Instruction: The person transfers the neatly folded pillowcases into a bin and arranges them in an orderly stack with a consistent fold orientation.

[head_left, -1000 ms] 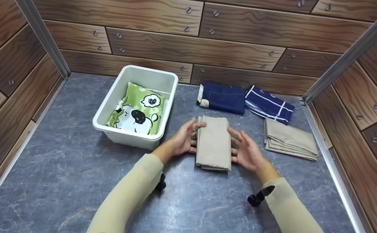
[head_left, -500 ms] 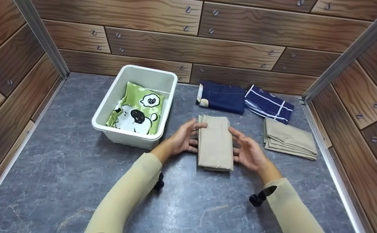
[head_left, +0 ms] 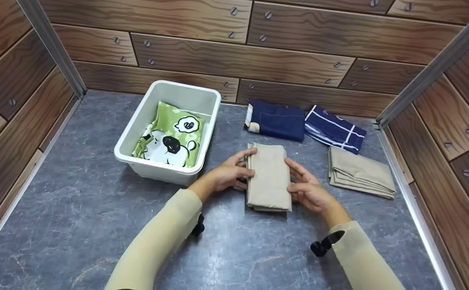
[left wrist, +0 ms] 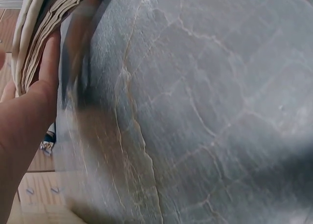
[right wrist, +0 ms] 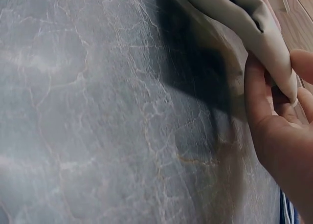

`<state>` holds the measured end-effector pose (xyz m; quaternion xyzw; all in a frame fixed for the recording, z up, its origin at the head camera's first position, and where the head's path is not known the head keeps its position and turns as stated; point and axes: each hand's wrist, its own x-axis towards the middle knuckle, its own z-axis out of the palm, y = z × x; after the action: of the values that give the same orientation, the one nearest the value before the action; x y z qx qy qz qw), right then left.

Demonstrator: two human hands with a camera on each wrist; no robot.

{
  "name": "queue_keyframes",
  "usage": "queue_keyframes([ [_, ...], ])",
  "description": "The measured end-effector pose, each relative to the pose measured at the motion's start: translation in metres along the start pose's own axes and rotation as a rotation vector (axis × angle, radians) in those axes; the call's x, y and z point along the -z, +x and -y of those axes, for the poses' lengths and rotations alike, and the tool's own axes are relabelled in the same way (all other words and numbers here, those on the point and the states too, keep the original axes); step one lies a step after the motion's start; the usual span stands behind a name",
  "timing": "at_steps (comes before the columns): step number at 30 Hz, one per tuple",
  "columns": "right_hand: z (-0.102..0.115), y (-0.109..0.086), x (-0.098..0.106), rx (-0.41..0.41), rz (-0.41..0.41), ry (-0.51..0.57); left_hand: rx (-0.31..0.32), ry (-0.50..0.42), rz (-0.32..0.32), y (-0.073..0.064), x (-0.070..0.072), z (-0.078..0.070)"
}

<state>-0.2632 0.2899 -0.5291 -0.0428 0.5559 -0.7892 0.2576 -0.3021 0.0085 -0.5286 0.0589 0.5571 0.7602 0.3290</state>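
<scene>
A folded beige cloth (head_left: 269, 177) lies lengthwise between my two hands, slightly raised off the grey floor in the wrist views. My left hand (head_left: 228, 175) grips its left edge, thumb on top and other fingers at the side and beneath. On the opposite edge my right hand (head_left: 310, 192) holds it the same way, thumb over the border. In the left wrist view the stacked layers of the cloth (left wrist: 46, 40) show at one end. The right wrist view has the rounded fold of the cloth (right wrist: 274, 50) between thumb and fingers.
To the left stands a white bin (head_left: 170, 167) with a green dog-print cloth (head_left: 186, 141) inside. Behind are a navy folded cloth (head_left: 280, 123) and a navy cloth with white lines (head_left: 335, 131). Another beige folded cloth (head_left: 361, 173) lies right. Wood-patterned walls (head_left: 202, 52) enclose the area.
The beige cloth has shifted slightly to the right. Both thumbs have come down onto its edges, where before the hands only flanked it with fingers along the sides.
</scene>
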Motion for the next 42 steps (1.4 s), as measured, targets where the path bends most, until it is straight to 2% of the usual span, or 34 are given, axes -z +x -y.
queue_keyframes([
  [7,0.001,0.001,-0.001,0.018,0.015,0.0,-0.022,0.058,0.0,0.002,0.001,0.0],
  [14,0.003,0.002,-0.001,0.016,0.017,-0.014,-0.013,0.072,-0.025,0.002,0.0,-0.001],
  [19,0.005,0.002,-0.002,0.011,0.017,-0.013,-0.034,0.076,-0.031,0.001,-0.001,-0.003],
  [32,0.016,0.001,-0.007,0.023,-0.006,-0.006,-0.044,0.089,-0.026,-0.005,-0.008,-0.021],
  [42,0.024,0.0,-0.011,0.039,0.033,-0.017,-0.051,0.118,-0.032,-0.012,-0.012,-0.033],
])
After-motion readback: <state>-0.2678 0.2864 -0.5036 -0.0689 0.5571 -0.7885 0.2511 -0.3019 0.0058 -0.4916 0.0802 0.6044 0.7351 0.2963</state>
